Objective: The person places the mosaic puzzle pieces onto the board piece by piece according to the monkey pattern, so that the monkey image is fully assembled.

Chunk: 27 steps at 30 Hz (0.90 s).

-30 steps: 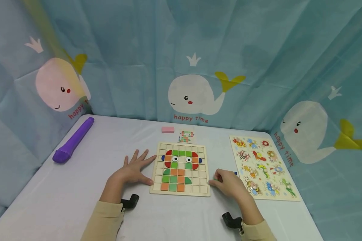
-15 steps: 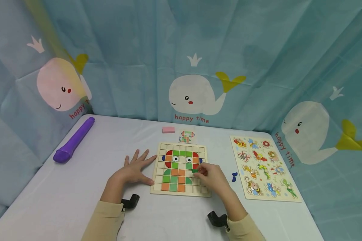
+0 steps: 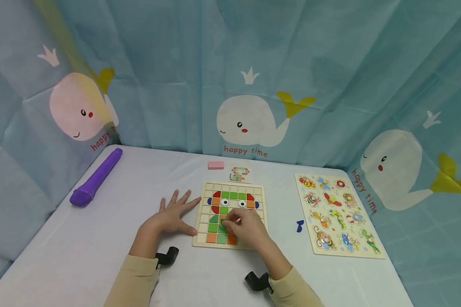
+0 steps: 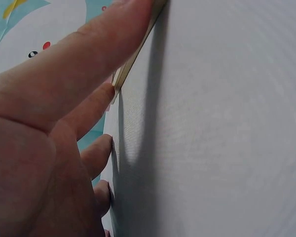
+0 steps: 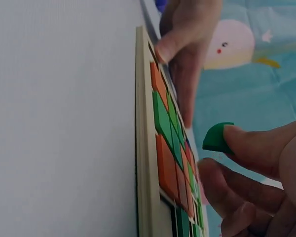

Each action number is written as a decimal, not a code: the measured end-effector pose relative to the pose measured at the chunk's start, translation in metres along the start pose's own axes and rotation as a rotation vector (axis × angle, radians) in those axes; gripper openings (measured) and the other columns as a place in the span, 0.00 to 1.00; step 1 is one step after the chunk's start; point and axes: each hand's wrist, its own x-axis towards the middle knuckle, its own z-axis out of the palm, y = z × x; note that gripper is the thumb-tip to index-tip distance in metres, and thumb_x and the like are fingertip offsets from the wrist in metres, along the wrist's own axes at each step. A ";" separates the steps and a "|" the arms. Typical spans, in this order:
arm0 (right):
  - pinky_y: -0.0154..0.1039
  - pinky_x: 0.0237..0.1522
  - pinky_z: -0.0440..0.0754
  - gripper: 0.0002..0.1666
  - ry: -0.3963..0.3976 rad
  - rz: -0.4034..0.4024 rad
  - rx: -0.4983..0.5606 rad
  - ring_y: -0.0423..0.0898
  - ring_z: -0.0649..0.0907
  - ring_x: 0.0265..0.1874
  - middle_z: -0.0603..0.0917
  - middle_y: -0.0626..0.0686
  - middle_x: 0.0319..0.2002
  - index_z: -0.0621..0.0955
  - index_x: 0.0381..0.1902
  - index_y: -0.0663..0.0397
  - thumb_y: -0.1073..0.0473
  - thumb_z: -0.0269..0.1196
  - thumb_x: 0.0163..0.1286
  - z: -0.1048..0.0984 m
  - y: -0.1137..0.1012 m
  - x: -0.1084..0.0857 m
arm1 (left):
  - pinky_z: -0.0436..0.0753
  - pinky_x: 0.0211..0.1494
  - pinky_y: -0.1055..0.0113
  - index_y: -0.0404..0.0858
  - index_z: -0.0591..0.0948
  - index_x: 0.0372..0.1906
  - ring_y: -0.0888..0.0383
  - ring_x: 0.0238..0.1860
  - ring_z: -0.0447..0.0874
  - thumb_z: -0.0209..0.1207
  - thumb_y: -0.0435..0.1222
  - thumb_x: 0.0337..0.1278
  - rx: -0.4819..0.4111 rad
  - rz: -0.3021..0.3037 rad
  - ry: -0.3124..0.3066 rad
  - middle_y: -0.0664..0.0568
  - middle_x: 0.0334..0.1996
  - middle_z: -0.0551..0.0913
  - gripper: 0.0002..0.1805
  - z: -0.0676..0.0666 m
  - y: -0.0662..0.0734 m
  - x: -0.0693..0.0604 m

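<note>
A wooden grid board (image 3: pixel 196 238) lies on the white table, partly filled with coloured tiles that form a figure. My left hand (image 3: pixel 171 218) is spread flat, its thumb and index fingertip touching the board's left edge; the left wrist view shows the thumb (image 4: pixel 84 59) against that edge. My right hand (image 3: pixel 249 227) is over the board, pinching a green quarter-round tile (image 5: pixel 218 138) between thumb and index finger. In the right wrist view this tile is held off the board. The right hand covers some lower right squares in the head view.
Two blue pieces (image 3: pixel 299 226) lie right of the board. An insect puzzle board (image 3: pixel 311 213) is farther right. Behind the grid board are a picture card (image 3: pixel 239 174) and a pink block (image 3: pixel 216 165). A purple microphone-shaped object (image 3: pixel 96 178) lies at the left.
My right hand has moved left from the table beside the board to above its middle, bringing the green tile along. The blue pieces are now uncovered. My left hand has stayed in place.
</note>
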 end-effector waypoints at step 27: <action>0.28 0.20 0.69 0.10 -0.103 -0.059 -0.125 0.31 0.71 0.20 0.76 0.35 0.20 0.84 0.25 0.40 0.49 0.72 0.64 0.052 -0.030 0.011 | 0.27 0.73 0.27 0.55 0.61 0.79 0.33 0.80 0.26 0.78 0.61 0.32 0.016 0.014 -0.004 0.43 0.83 0.44 0.62 -0.003 0.002 -0.002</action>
